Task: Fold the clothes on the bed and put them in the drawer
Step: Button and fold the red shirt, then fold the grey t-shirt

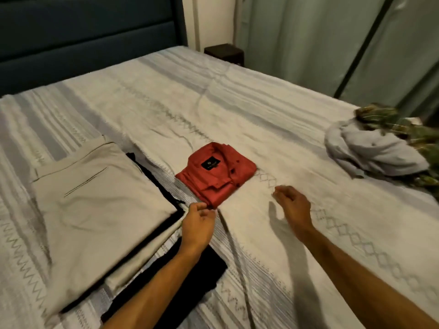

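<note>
A folded red shirt (pixel 217 173) with a black collar label lies in the middle of the bed (pixel 166 96). My left hand (pixel 198 225) hovers at the shirt's near corner, fingers loosely curled, holding nothing. My right hand (pixel 293 205) hangs just right of the shirt above the bedcover, fingers relaxed and empty. Folded beige trousers (pixel 95 200) lie to the left on top of dark folded garments (pixel 190 264). An unfolded pile with a pale grey garment (pixel 373 150) and a green patterned one (pixel 403 127) sits at the bed's right edge.
A dark blue padded headboard (pixel 83 39) runs along the back left. A small dark bedside table (pixel 225 52) stands behind the bed. Green curtains (pixel 332 43) hang on the right. No drawer is in view.
</note>
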{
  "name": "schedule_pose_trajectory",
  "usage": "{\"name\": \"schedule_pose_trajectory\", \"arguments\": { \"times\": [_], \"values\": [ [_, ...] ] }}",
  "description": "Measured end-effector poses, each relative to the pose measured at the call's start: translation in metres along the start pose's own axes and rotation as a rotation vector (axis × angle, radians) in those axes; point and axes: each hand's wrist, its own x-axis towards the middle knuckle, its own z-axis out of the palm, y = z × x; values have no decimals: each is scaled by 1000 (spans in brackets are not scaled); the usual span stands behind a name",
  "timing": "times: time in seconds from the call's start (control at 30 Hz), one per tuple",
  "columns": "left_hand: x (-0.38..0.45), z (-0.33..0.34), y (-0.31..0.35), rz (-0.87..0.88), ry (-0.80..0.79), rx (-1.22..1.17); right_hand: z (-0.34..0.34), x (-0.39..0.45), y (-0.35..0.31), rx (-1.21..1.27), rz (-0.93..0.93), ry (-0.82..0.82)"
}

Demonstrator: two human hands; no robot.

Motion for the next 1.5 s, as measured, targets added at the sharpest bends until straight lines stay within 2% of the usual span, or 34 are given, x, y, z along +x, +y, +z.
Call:
{"name": "schedule_pose_trajectory", "arguments": {
  "times": [0.07,0.13,0.23,0.27,0.33,0.37,0.47,0.6,0.8,0.97,1.03,1.13,1.2,1.27,1.5],
  "values": [
    [-46,11,-7,156,-101,54,-37,-49,13,-348,-178,41],
    [-83,29,-15,340,-237,169,-77,-95,39,-584,-256,24],
    [-140,80,-31,566,-538,384,-156,-168,86,-844,-166,66],
    [-151,98,-43,612,-566,529,-176,-186,100,-912,-138,89],
    [-171,137,-58,688,-521,812,-219,-209,122,-982,-119,146],
    [-175,150,-62,708,-475,866,-233,-214,126,-987,-123,152],
    [-184,197,-58,775,-359,867,-271,-218,139,-977,-153,149],
    [-161,267,-45,870,-314,918,-285,-189,152,-983,-182,196],
    [-113,362,0,972,-310,872,-310,-101,150,-935,-160,361],
    [-47,435,47,984,-242,788,-332,-2,152,-1035,-163,411],
    [-18,458,67,953,-145,679,-336,33,151,-1052,-214,446],
    [26,494,101,869,142,583,-334,79,155,-1042,-294,515],
    [53,515,117,828,205,597,-331,98,161,-1012,-337,547],
    [70,526,130,832,164,551,-332,105,164,-985,-357,562],
    [63,490,134,740,-101,-13,-332,99,151,-1010,-337,562]
  ]
}}
